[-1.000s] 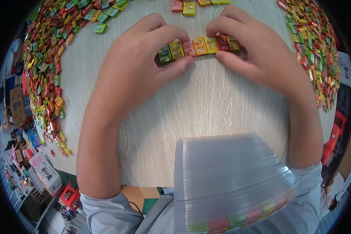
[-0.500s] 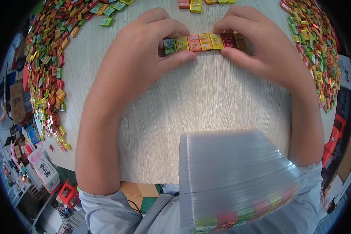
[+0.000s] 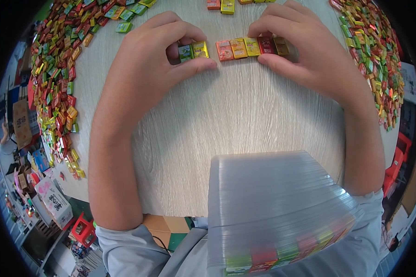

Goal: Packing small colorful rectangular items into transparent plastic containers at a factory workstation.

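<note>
A short row of small candy boxes lies across the upper middle of the table, split by a gap. Left of the gap, my left hand (image 3: 164, 51) has its thumb and fingers around a green box (image 3: 186, 53) and a yellow box (image 3: 200, 49). Right of it stand a pink-orange box (image 3: 224, 51), an orange box (image 3: 238, 48) and a yellow-green box (image 3: 252, 46) side by side. My right hand (image 3: 296, 41) grips this group's right end, around a dark red box (image 3: 266, 45) and a brownish box (image 3: 281, 45), the last partly hidden by the fingers.
Heaps of small coloured boxes line the table's left side (image 3: 55, 87) and right side (image 3: 372, 64). A few boxes (image 3: 227, 6) lie at the far edge. Close to my body rises a stack of clear plastic sleeves (image 3: 272, 194) with coloured printing. A red stool (image 3: 82, 230) stands on the floor.
The green and yellow boxes have slid left with my left hand, opening a gap in what was one joined row. My right hand and its boxes have shifted only slightly.
</note>
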